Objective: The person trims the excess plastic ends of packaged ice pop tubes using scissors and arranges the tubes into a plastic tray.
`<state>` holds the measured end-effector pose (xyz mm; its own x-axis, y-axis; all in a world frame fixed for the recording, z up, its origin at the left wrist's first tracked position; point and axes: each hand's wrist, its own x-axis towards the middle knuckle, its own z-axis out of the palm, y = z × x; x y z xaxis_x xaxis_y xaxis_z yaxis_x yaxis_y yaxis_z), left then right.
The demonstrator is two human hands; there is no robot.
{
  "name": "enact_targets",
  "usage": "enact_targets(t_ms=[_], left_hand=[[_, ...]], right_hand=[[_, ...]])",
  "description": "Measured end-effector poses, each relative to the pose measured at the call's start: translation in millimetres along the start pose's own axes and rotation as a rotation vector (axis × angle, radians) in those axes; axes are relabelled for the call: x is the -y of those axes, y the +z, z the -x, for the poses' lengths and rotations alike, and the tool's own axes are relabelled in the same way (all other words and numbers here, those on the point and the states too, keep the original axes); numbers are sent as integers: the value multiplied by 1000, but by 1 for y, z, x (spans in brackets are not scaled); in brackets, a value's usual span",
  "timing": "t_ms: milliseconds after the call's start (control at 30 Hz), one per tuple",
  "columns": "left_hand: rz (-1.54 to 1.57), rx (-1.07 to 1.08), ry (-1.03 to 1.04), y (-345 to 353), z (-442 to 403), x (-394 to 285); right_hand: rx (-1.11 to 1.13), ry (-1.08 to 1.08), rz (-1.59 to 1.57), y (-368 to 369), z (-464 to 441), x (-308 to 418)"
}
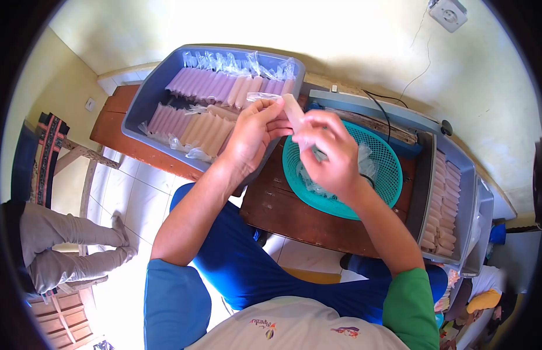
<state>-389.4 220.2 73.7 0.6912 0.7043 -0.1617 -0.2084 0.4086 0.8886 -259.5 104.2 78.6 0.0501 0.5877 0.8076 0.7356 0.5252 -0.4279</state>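
In front of me I hold up one beige, filled plastic tube [292,109], slim like an ice pop. My left hand [254,131] is closed at its left side, with a strip of clear plastic [262,95] showing above the thumb. Curled around the tube's lower part, the fingers of my right hand [330,150] partly hide it. Under the right hand stands a turquoise mesh basket [392,181] with clear plastic bags [364,157] in it. Left of the hands is a grey tub [132,118] holding rows of purple tubes [209,84] and beige tubes [202,129].
A second grey tub [468,204] at the right holds beige tubes [443,201]. Behind the basket lies a blue-grey sealing device [364,114] with a black cable [383,111]. The brown wooden table [282,216] bears these things. Another person's legs [72,248] show at the left.
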Motion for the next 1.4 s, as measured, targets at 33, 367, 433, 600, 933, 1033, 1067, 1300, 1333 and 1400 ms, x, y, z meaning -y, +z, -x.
enact_targets(t_ms=[33, 367, 433, 600, 933, 1033, 1067, 1300, 1333, 1400], left_hand=[[-1, 4, -1, 5, 3, 3], [-64, 65, 57, 35, 12, 34], [-102, 89, 61, 35, 9, 42], [-258, 245, 11, 46, 17, 50], [-354, 424, 19, 47, 13, 65], [-294, 461, -43, 51, 12, 64], [-265, 470, -72, 52, 12, 64], [-197, 449, -54, 49, 9, 75], [-238, 421, -33, 50, 10, 73], [-278, 397, -12, 50, 10, 74]], right_hand=[[-3, 1, 3, -3, 7, 4], [95, 185, -68, -43, 50, 17], [-4, 313, -154, -46, 58, 4], [-177, 792, -487, -53, 56, -9], [-168, 924, -578, -52, 63, -21], [-172, 980, -641, -52, 65, -22], [-179, 991, -706, -51, 69, -25], [-289, 1076, -828, -46, 72, -25], [-290, 1077, -827, -45, 71, -25], [-257, 1044, -838, -45, 70, -26]])
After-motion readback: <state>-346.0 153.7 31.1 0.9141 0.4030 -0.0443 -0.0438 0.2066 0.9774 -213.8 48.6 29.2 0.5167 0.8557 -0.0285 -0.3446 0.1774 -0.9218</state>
